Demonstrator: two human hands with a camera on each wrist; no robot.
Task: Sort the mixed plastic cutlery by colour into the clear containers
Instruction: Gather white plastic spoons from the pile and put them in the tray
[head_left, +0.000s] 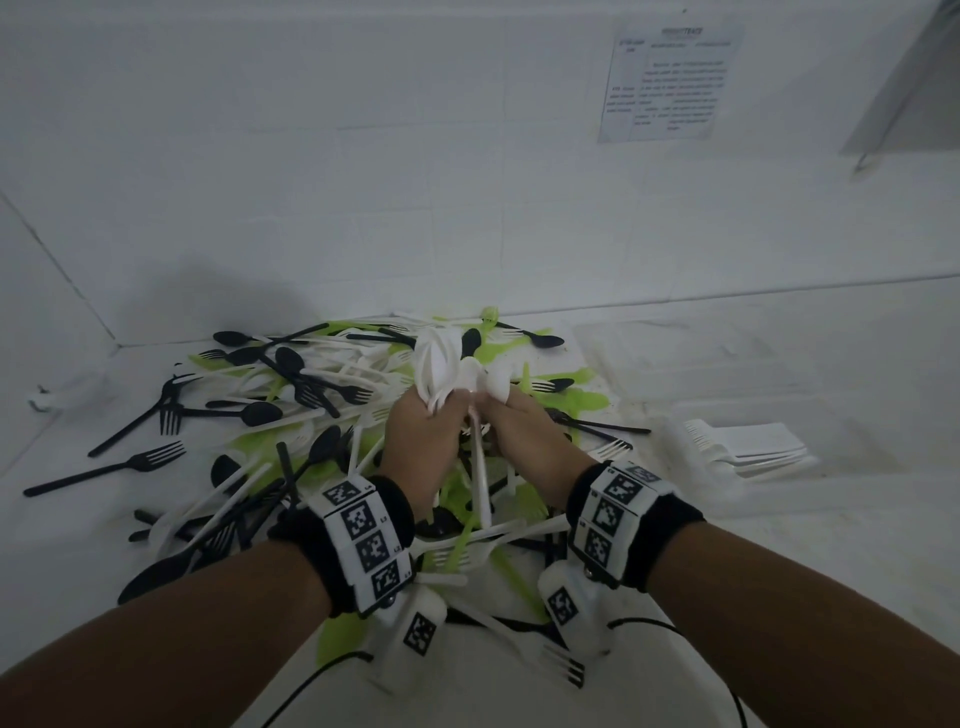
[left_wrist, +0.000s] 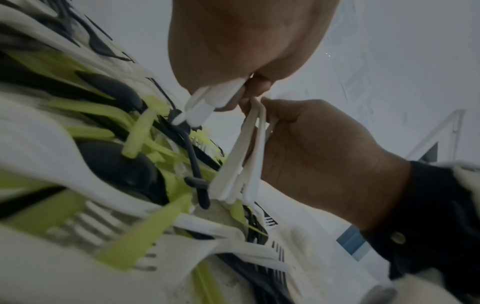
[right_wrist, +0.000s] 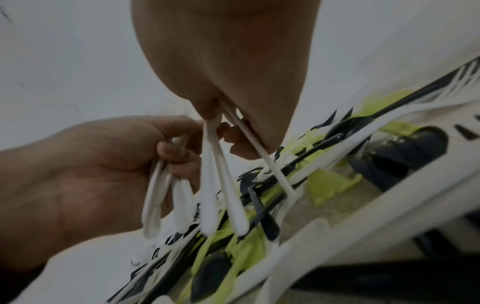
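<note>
Both fists closed on white pieces: left hand (head_left: 426, 436) curled round a bunch of white spoons (head_left: 441, 364), bowls fanning up and away, handles poking out below the palm; right hand (head_left: 524, 431) pinching a few more white utensils (head_left: 480, 467), long handles hanging down toward the body. Held side by side, knuckles nearly touching, probably to merge the two bunches into one before dropping them off. Kept lifted just over the mixed pile (head_left: 291, 395) of black, green and white cutlery, likely so loose pieces stay untangled from the bunch. Right of the grip, well apart, white forks (head_left: 737, 449) already stacked in a clear container (head_left: 675, 415), looks like the white bin, so same-colour destination close by. Beyond that, another clear container (head_left: 701, 353), faint against the white surface, contents not readable. Fingertips hidden behind the hands in the head view; exact count in each hand not tellable. Wrist views blurred, pile smeared. Lower pile layers covered by forearms and wrist bands (head_left: 363, 540). Paper sheet (head_left: 670, 83) on the wall beyond, text illegible. Containers for black and green not identifiable.
</note>
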